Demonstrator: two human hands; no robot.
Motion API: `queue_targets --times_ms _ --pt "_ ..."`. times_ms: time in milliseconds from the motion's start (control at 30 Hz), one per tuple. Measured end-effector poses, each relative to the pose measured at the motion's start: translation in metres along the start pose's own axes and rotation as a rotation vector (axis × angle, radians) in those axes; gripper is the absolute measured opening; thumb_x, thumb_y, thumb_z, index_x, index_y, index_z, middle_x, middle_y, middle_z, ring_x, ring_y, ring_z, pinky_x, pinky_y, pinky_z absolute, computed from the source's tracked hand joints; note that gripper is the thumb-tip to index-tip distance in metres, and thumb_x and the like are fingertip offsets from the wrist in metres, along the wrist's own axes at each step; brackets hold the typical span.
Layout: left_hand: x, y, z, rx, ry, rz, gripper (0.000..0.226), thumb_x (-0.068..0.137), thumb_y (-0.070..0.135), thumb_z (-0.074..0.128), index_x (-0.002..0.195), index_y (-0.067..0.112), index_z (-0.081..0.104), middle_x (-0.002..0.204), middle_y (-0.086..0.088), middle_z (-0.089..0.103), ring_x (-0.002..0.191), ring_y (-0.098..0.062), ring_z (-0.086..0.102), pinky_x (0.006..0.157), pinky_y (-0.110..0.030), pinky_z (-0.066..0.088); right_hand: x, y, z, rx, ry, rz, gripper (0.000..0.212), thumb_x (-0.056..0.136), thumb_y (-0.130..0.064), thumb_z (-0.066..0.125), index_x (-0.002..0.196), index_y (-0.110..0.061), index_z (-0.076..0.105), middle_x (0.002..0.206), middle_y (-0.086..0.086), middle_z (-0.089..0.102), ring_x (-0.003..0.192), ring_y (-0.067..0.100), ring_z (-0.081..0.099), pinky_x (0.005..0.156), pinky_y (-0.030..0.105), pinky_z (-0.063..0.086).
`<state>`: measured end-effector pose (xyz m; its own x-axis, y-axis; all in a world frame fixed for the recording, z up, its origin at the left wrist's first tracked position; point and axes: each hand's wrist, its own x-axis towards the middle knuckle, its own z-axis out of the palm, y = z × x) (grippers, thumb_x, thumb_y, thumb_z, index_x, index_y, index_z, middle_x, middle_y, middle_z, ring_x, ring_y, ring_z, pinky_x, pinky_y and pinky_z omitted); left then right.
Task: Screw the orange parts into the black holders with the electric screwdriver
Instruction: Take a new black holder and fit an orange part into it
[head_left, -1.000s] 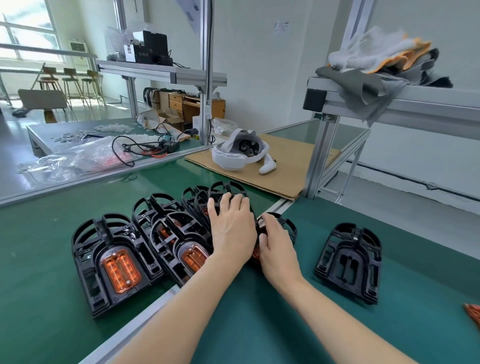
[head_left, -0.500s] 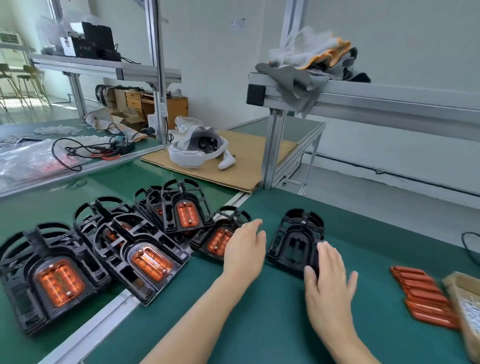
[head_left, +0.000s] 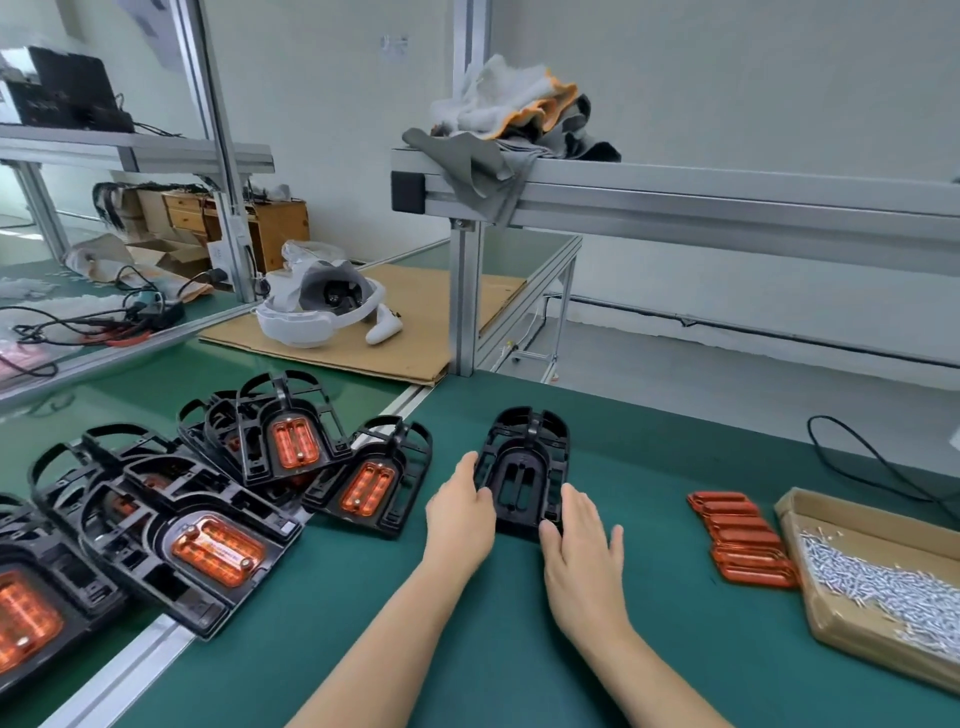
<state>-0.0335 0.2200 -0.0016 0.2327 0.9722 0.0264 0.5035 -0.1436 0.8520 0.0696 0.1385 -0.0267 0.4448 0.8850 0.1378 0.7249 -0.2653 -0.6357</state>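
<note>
Empty black holder (head_left: 524, 475) flat on the green mat (head_left: 649, 649), centre of the bench, rounded end pointing far, no orange part in its recess. Left hand (head_left: 460, 512) against the holder's left edge, fingers lightly bent along the side, thumb hidden; cannot tell whether gripping or only touching. Right hand (head_left: 582, 551) at the holder's near right corner, fingers straight and spread, tips touching the black frame, nothing clasped.

Left of the hands, a cluster of finished holders (head_left: 208, 525), each with an orange part seated in its middle, some overlapping and tilted on one another. Nearest of them to the left hand, 1 holder with orange insert (head_left: 366, 486) just beside it, lying flat. Another (head_left: 291, 439) farther left and far, propped on its neighbours.

Right of the empty holder, well apart from it, a stack of loose orange parts (head_left: 743, 540) on the mat. Just right of that stack, a shallow cardboard box (head_left: 852, 623) full of small silver screws (head_left: 883, 587). Black cable (head_left: 872, 457) curving across the mat at far right.

Far side: white headset (head_left: 317, 306) and controller on a cardboard sheet (head_left: 415, 332), aluminium frame post (head_left: 465, 291), pile of gloves and cloth (head_left: 514, 119) on the upper rail. Electric screwdriver not seen.
</note>
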Motion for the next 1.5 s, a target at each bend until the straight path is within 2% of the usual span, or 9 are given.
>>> queue_targets --times_ms 167,300,500,600,800,1000,1267,1433,1500 --pt "-0.008 0.007 0.006 0.092 0.080 -0.049 0.046 0.099 0.012 0.033 0.144 0.023 0.031 0.126 0.000 0.055 0.123 -0.011 0.040 0.118 -0.043 0.002 -0.001 0.002 -0.004 0.108 0.020 -0.023 0.050 0.106 -0.022 0.026 0.154 -0.015 0.013 0.160 -0.004 0.018 0.148 0.007 0.006 0.120 0.029 -0.005" --pt "-0.013 0.013 0.006 0.159 0.108 -0.011 0.047 0.101 0.010 0.030 0.146 0.019 0.024 0.146 0.004 0.040 0.139 -0.009 0.024 0.116 -0.043 -0.006 -0.002 0.002 -0.007 0.154 0.007 -0.040 0.051 0.106 -0.019 0.028 0.154 -0.016 0.014 0.160 -0.005 0.017 0.148 0.007 0.006 0.120 0.025 -0.002" --pt "-0.028 0.021 0.002 -0.073 0.080 0.059 0.053 0.101 0.007 0.029 0.150 0.019 0.016 0.151 0.008 0.035 0.107 0.002 0.029 0.117 -0.039 0.016 -0.010 0.003 -0.016 0.237 0.017 -0.041 0.049 0.105 -0.020 0.031 0.153 -0.019 0.021 0.158 -0.008 0.023 0.146 0.004 0.012 0.120 0.026 0.000" --pt "-0.036 0.025 0.006 -0.113 0.101 0.071 0.053 0.101 0.009 0.030 0.151 0.022 0.014 0.149 0.014 0.035 0.128 -0.012 0.033 0.118 -0.041 0.014 -0.013 0.006 -0.022 0.279 0.001 -0.007 0.048 0.105 -0.021 0.032 0.153 -0.022 0.023 0.157 -0.010 0.025 0.146 0.007 0.016 0.120 0.028 0.007" --pt "-0.051 0.033 0.010 -0.202 0.166 0.144 0.061 0.097 0.007 0.042 0.149 0.031 0.020 0.142 0.024 0.041 0.107 -0.035 0.053 0.095 -0.044 0.046 -0.014 0.009 -0.032 0.642 0.021 0.103 0.048 0.102 -0.013 0.045 0.149 -0.019 0.034 0.148 -0.011 0.039 0.132 0.002 0.036 0.107 0.016 0.026" --pt "-0.050 0.027 0.017 -0.357 0.131 0.189 0.057 0.093 0.006 0.052 0.139 0.035 0.037 0.124 0.035 0.052 0.105 0.018 0.047 0.075 0.005 0.032 -0.007 0.010 -0.037 0.850 0.084 0.349 0.054 0.094 -0.006 0.060 0.144 -0.007 0.041 0.136 0.006 0.054 0.112 0.014 0.053 0.104 0.032 0.041" --pt "-0.030 0.015 0.010 -1.032 0.189 -0.150 0.029 0.091 0.000 0.055 0.110 0.022 0.059 0.119 0.005 0.064 0.114 -0.013 0.058 0.105 -0.035 0.041 0.001 0.014 -0.042 0.850 0.090 0.451 0.044 0.092 0.003 0.060 0.134 -0.003 0.053 0.126 0.008 0.061 0.112 0.019 0.056 0.107 0.038 0.042" --pt "-0.023 0.007 0.007 -1.220 0.210 -0.372 0.048 0.086 -0.020 0.049 0.126 0.006 0.054 0.131 -0.009 0.052 0.094 -0.016 0.060 0.079 -0.026 0.048 -0.001 0.013 -0.049 0.678 0.058 0.379 0.041 0.092 0.001 0.057 0.132 -0.008 0.057 0.127 0.005 0.063 0.107 0.013 0.055 0.101 0.027 0.040" --pt "-0.022 0.006 0.008 -1.234 0.176 -0.404 0.053 0.084 -0.021 0.048 0.129 0.005 0.051 0.135 -0.011 0.049 0.098 -0.020 0.057 0.088 -0.030 0.049 -0.001 0.012 -0.052 0.558 0.044 0.323 0.041 0.094 0.000 0.052 0.133 -0.009 0.056 0.132 0.004 0.060 0.113 0.013 0.054 0.099 0.024 0.037"
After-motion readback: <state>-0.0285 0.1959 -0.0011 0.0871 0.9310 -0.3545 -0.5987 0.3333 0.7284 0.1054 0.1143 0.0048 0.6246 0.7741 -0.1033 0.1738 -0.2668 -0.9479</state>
